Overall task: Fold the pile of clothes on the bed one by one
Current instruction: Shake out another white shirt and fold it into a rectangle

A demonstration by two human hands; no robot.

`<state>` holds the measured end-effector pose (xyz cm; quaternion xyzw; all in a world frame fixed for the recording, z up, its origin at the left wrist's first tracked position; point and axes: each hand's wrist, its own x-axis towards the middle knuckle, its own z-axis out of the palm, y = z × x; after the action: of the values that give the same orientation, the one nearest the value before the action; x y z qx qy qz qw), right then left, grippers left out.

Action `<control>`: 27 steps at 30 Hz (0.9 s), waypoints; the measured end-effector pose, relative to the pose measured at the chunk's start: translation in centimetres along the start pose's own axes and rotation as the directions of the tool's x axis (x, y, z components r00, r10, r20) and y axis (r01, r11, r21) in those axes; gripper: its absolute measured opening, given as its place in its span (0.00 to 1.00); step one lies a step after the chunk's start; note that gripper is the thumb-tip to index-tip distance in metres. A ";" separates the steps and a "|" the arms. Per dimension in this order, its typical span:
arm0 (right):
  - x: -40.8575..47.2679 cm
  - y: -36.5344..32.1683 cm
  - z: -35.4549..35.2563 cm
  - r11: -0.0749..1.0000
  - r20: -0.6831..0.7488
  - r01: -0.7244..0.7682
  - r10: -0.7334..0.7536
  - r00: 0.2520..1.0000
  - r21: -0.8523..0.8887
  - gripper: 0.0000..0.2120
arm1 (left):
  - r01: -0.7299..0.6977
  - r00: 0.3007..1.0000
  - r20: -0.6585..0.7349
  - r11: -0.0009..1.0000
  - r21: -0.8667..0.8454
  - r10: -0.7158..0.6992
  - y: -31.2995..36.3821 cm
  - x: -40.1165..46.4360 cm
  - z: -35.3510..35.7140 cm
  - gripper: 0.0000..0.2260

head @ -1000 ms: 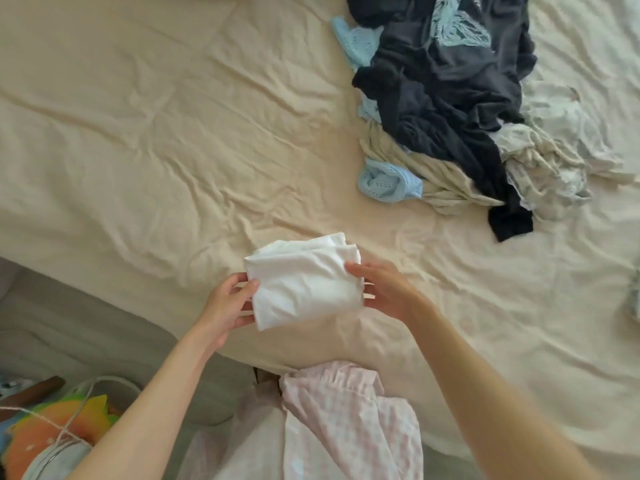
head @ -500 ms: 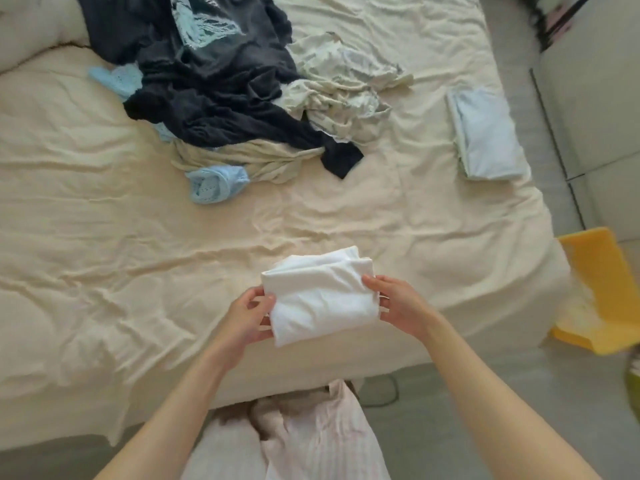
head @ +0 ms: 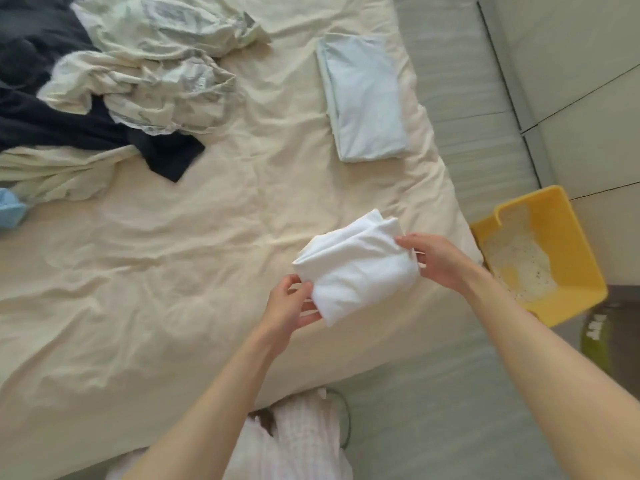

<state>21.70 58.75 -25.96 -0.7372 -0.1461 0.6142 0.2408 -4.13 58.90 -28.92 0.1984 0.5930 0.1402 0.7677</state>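
Both bare forearms reach forward from the bottom of the view, and the two hands hold a folded white garment (head: 356,268) between them, lifted above the near right corner of the bed (head: 207,258). The left hand (head: 287,310) takes the bundle's lower left corner, its grip closed with the thumb on top of the cloth and the fingers curled underneath. The right hand (head: 434,259) meets the bundle's right edge with the wrist bent inward, its grip pinching the fold between thumb and fingertips. The garment is smooth, soft white fabric folded into a thick, rounded rectangle, with layered edges showing at its upper end. Beyond the right hand, further up the bed, lies a pale blue folded piece (head: 363,98), flat, oblong and neatly squared. Far to the upper left of the left hand sits the unfolded pile of clothes (head: 114,81): crumpled cream and pale printed fabric tangled with a dark navy garment, and a scrap of light blue at the frame's left edge. The bed's cream sheet is creased all over. Just right of the right hand, on the grey floor, stands a yellow plastic tray (head: 568,244) with pale granular matter inside. Pink checked cloth (head: 298,441) shows between the forearms below.
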 end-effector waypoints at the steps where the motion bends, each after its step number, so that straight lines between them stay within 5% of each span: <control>1: 1.2 -1.0 -1.8 1.000 -0.001 0.009 -0.009 1.000 -0.024 0.03 | 0.011 1.000 0.012 0.999 -0.030 -0.011 0.1 1.0 1.9 0.05; 8: 10.1 -9.4 -6.7 0.947 0.071 0.139 -0.124 0.990 -0.289 0.05 | 0.137 0.984 0.154 0.946 -0.294 -0.095 -0.1 5.0 12.9 0.08; 9: 11.2 -10.4 -6.7 0.929 0.087 0.166 -0.145 0.986 -0.330 0.06 | 0.180 0.973 0.181 0.963 -0.199 -0.144 -0.2 5.4 14.1 0.07; 11: 13.1 -11.4 -6.7 0.900 0.086 0.189 -0.168 0.982 -0.394 0.14 | 0.181 0.951 0.198 0.946 0.270 -0.238 0.2 6.3 15.5 0.07; 13: 14.2 -10.9 -6.7 0.875 0.021 0.219 -0.233 0.972 -0.431 0.19 | 0.044 0.966 0.157 0.727 0.685 -0.206 1.0 7.6 15.2 0.09; 16: 13.9 -7.7 -6.8 0.862 -0.250 0.225 -0.366 0.896 -0.455 0.21 | -0.024 0.998 -0.013 0.623 0.782 0.054 2.9 9.6 13.1 0.11; 18: 12.5 -4.5 -6.5 0.769 -0.336 0.235 -0.502 0.797 -0.594 0.22 | -0.144 0.936 -0.095 0.614 0.776 0.340 4.1 10.7 12.1 0.11; 19: 11.5 -2.7 -5.9 0.678 -0.313 0.269 -0.606 0.731 -0.684 0.22 | -0.251 0.870 -0.048 0.524 0.814 0.490 4.5 11.1 12.1 0.14; 21: 10.1 0.5 -4.6 0.460 -0.166 0.365 -0.775 0.610 -0.810 0.22 | -0.426 0.705 0.215 0.161 0.890 0.676 4.9 11.9 12.6 0.22; 23: 10.2 2.4 -3.7 0.270 0.008 0.405 -0.823 0.568 -0.873 0.23 | -0.474 0.624 0.469 -0.174 0.863 0.625 4.7 13.4 13.1 0.27; 25: 11.4 2.6 -3.8 0.194 0.078 0.358 -0.779 0.623 -0.913 0.25 | -0.430 0.699 0.532 -0.314 0.846 0.477 4.7 15.0 13.3 0.29; 27: 12.9 2.3 -4.4 0.153 0.084 0.263 -0.698 0.711 -0.952 0.28 | -0.376 0.785 0.496 -0.350 0.858 0.372 4.9 16.6 13.0 0.30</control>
<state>28.37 62.63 -37.40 -0.7477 -0.6474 0.1475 -0.0084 12.78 68.88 -38.02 0.8861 0.3774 -0.1155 0.2429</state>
